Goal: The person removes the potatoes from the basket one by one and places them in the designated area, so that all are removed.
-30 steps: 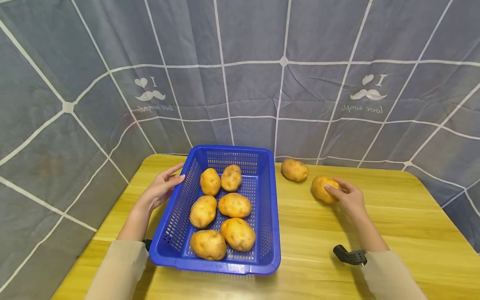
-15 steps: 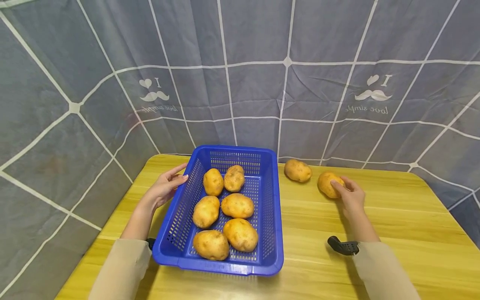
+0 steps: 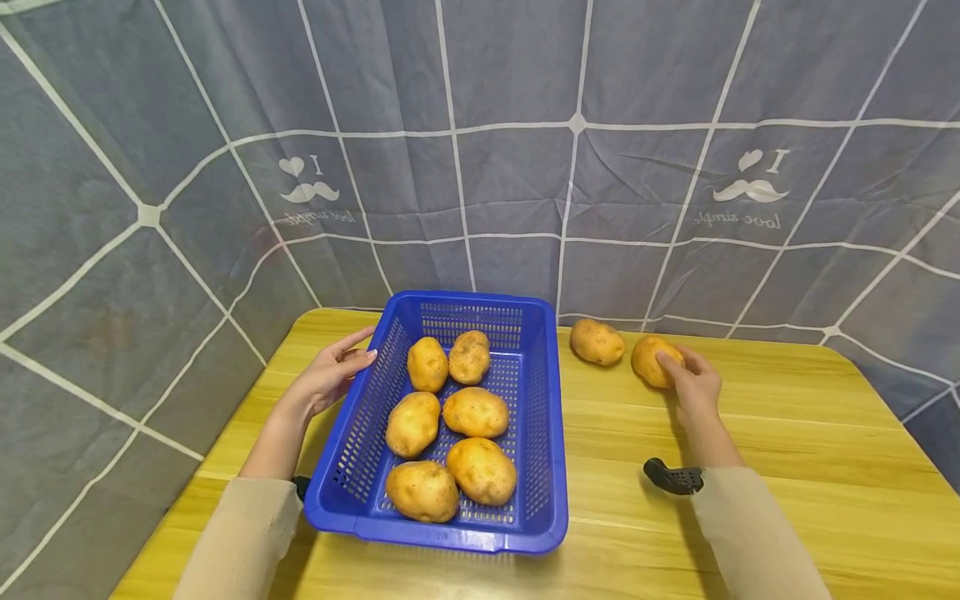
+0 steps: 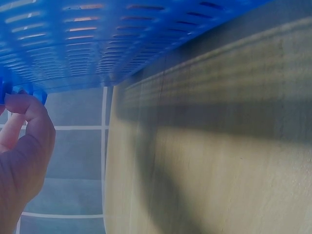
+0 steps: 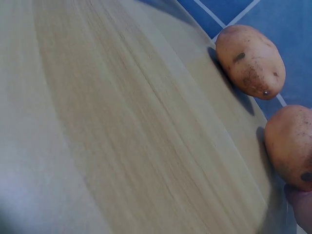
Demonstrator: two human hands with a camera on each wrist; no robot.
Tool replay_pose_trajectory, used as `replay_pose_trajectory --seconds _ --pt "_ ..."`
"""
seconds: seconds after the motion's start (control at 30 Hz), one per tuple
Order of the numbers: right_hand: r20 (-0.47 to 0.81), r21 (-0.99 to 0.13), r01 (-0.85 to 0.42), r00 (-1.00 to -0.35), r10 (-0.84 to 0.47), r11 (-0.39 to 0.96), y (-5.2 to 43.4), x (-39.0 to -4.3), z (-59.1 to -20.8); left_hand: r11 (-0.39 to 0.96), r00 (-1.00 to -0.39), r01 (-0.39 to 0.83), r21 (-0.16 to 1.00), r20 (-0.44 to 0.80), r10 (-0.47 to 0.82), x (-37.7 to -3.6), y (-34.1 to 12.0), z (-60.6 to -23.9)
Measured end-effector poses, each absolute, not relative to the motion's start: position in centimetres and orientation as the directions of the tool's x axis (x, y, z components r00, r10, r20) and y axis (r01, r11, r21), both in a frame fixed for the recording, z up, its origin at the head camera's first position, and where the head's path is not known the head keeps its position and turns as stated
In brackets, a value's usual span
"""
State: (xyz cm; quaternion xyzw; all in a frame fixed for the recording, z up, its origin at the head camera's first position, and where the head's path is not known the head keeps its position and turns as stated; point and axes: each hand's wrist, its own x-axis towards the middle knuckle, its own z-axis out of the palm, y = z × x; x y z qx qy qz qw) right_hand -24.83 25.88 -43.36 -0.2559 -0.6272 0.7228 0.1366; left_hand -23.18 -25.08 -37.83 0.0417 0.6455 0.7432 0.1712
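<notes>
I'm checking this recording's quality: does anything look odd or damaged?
The lettering on the gray curtain reads backwards, as if mirrored. Both potatoes outside the blue basket have dark spots, possibly damage.

Plain beige sleeves [image 3: 236, 533], black perforated bracket [image 3: 678, 480] by the right cuff [image 3: 714, 482].

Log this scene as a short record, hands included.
Container: blue basket on wooden table
Contents: six potatoes
Left hand: touches the basket's left rim
Right hand: grips a seventh potato
Loose item: another potato, between basket and gripped potato
Backdrop: gray cloth with white lines
</notes>
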Motion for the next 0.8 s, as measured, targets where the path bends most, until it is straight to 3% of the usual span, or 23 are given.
replay_pose_trajectory --seconds 0.5,0.8 --pt "-0.146 -0.989 0.134 -0.830 0.538 -0.062 24.9 -26.2 -44.1 -0.096 -0.940 -0.203 0.975 -0.166 0.298 -22.8 -25.1 -37.9" --pt "-0.152 -0.988 0.110 -0.829 0.539 -0.110 24.3 -27.3 -43.8 -0.091 -0.940 -0.213 0.973 -0.179 0.291 -23.1 -25.0 -37.9"
